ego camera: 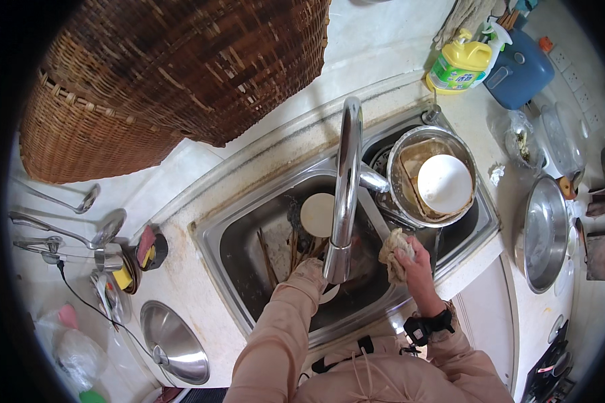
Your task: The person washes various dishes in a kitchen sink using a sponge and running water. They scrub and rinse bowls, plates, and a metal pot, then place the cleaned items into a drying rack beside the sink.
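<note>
A wadded beige cloth (395, 254) is gripped in my right hand (414, 259), over the divider of a double stainless steel sink (209, 242). My left hand (310, 272) reaches into the left basin; its fingers are partly hidden, and what they hold cannot be told. Near them lie chopsticks (266, 257) and a round cream-coloured dish (317, 215). Part of another white dish (329, 294) shows below the chrome faucet (347, 186). Over the right basin a metal colander (398, 201) holds a brownish rectangular container (418, 151) and a white bowl (444, 184).
Large woven baskets (181, 65) hang at the upper left. A yellow detergent bottle (459, 65) and a blue jug (519, 70) stand behind the sink's right end. A steel basin (544, 234) sits on the right counter, a metal lid (174, 342) on the left one.
</note>
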Available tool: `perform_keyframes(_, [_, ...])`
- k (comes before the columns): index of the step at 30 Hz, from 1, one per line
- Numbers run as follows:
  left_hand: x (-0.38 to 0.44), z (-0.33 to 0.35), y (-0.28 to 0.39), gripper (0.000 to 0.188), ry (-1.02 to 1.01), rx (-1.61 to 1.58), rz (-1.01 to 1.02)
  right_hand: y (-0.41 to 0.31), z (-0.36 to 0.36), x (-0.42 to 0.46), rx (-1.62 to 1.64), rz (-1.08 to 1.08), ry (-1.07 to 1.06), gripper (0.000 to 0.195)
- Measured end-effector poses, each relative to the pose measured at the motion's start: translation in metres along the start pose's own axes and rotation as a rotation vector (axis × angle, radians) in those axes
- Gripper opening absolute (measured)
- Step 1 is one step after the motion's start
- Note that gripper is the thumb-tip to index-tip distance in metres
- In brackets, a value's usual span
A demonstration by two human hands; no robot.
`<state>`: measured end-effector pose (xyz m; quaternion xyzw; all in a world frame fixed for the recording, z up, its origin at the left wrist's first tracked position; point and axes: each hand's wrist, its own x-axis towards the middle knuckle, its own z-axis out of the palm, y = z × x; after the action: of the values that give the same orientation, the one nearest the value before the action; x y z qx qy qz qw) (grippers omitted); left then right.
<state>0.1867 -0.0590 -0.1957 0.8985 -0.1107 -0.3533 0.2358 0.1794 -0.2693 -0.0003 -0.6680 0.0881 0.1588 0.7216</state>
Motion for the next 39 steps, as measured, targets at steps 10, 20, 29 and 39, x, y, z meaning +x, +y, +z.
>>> perform_keyframes(10, [-0.084, -0.083, 0.048, 0.04, 0.107, -1.789, 0.251, -0.013, 0.019, -0.015, -0.163, -0.274, -0.061, 0.011])
perform_keyframes(20, [-0.15, -0.065, 0.069, 0.046, 0.614, -2.018, 0.177, -0.005, 0.075, -0.033, -1.203, -0.944, -0.559, 0.047])
perform_keyframes(29, [-0.196, -0.061, 0.091, 0.042, 0.84, -2.196, 0.195, -0.033, 0.095, -0.05, -0.67, -0.772, -0.443, 0.053])
perform_keyframes(39, [-0.188, -0.045, 0.082, 0.043, 1.213, -1.651, 0.273, 0.012, 0.1, -0.042, 0.013, -0.015, -0.485, 0.034])
